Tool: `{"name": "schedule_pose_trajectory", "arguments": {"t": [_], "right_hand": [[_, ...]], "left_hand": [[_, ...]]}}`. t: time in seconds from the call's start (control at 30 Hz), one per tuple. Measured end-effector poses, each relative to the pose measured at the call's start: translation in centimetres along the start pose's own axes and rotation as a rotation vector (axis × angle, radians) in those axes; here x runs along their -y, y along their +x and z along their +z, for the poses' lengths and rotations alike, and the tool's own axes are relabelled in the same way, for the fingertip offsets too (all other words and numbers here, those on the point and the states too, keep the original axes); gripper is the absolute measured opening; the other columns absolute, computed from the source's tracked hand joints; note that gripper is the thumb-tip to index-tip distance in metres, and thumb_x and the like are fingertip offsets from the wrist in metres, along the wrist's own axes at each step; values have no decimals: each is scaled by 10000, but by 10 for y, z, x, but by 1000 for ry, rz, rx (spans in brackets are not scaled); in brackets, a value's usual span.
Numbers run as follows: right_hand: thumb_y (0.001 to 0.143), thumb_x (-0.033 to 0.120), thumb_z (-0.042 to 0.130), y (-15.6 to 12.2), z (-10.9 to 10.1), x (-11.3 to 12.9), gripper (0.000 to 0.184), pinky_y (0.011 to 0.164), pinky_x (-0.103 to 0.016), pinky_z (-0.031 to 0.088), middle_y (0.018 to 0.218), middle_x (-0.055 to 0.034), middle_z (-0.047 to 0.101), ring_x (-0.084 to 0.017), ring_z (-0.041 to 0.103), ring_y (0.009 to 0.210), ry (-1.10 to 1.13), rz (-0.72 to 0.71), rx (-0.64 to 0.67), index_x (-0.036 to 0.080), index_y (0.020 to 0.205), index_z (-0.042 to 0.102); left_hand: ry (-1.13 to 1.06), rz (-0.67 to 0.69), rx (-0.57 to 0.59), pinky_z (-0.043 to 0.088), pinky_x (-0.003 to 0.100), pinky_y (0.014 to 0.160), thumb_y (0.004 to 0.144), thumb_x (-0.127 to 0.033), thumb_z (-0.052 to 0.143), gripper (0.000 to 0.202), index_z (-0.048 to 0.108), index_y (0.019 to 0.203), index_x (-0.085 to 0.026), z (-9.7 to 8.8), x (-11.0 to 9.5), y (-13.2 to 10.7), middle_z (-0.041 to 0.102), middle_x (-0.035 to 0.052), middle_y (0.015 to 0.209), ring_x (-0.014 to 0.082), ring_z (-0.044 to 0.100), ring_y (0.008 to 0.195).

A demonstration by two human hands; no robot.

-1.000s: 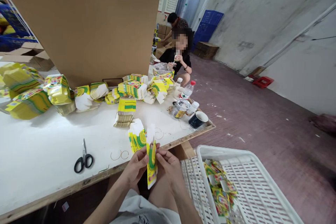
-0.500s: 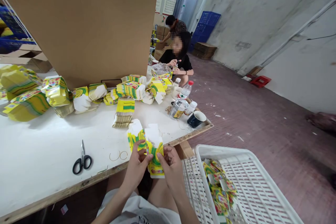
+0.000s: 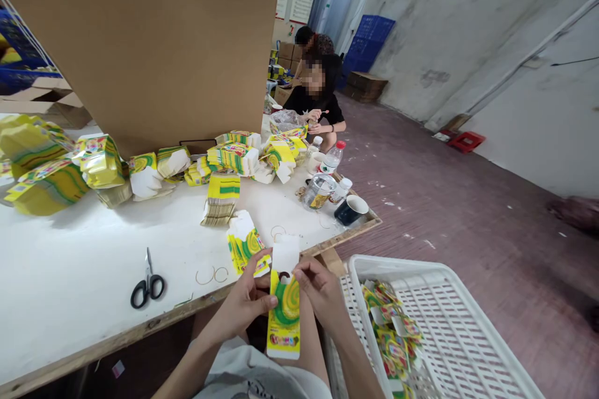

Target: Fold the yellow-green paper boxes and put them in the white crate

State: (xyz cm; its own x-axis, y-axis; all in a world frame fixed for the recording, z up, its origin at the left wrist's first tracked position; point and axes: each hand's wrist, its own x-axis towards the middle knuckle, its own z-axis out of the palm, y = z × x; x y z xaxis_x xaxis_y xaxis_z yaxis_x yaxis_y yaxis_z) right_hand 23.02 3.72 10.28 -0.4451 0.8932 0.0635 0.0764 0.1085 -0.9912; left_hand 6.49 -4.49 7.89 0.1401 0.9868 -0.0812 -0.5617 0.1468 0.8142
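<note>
Over my lap I hold a yellow and green printed carton [image 3: 285, 308], its white flap pointing up and away from me. My left hand [image 3: 250, 293] grips its left side, thumb across the printed face. At its upper right edge, my right hand [image 3: 318, 287] pinches the card near the white flap. Just beyond my left fingers, a small stack of flat cartons [image 3: 246, 243] lies by the table's front edge. Behind it stands a thicker carton bundle [image 3: 221, 199]. Black-handled scissors [image 3: 148, 283] rest on the white table [image 3: 84, 274] to the left.
A white plastic basket [image 3: 449, 312] with several printed cartons stands at my right. On the table corner are a dark mug [image 3: 350, 211], a clear jar [image 3: 319, 192] and bottles. More carton bundles [image 3: 100, 162] line a tall cardboard sheet [image 3: 187, 43]. A co-worker [image 3: 327, 100] sits beyond.
The carton in my hands has moved down and slightly right, away from the small stack. My right hand has shifted up to its top edge by the flap.
</note>
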Motion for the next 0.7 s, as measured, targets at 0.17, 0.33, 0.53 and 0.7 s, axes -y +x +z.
{"name": "schedule_pose_trajectory", "arguments": {"t": [0.17, 0.33, 0.53, 0.7], "right_hand": [[836, 482, 647, -1, -4, -5, 369, 801, -330, 512, 947, -73, 699, -228, 652, 880, 53, 36, -117, 220, 1095, 642], [811, 348, 647, -3, -6, -1, 361, 602, -265, 451, 654, 24, 567, -159, 549, 611, -140, 120, 69, 190, 1135, 673], [780, 213, 598, -4, 7, -1, 298, 515, -226, 365, 596, 72, 459, -129, 479, 526, -388, 72, 10, 196, 1077, 618], [807, 278, 630, -6, 6, 0, 324, 529, -225, 399, 608, 54, 522, -143, 522, 562, -370, 50, 46, 210, 1123, 642]], "left_hand": [[130, 1, -84, 530, 289, 736, 788, -284, 745, 558, 528, 1299, -230, -3, -1, 4, 744, 82, 1001, 209, 699, 854], [263, 58, -162, 526, 329, 802, 813, -262, 699, 498, 568, 1291, -220, 0, -1, 6, 724, 104, 1110, 236, 685, 927], [287, 27, -126, 509, 335, 853, 838, -249, 654, 493, 548, 1320, -233, 1, 0, 4, 730, 94, 1113, 232, 679, 969], [176, 21, -173, 533, 317, 768, 765, -288, 745, 517, 580, 1248, -204, 0, -3, 5, 759, 93, 1014, 227, 707, 869]]}}
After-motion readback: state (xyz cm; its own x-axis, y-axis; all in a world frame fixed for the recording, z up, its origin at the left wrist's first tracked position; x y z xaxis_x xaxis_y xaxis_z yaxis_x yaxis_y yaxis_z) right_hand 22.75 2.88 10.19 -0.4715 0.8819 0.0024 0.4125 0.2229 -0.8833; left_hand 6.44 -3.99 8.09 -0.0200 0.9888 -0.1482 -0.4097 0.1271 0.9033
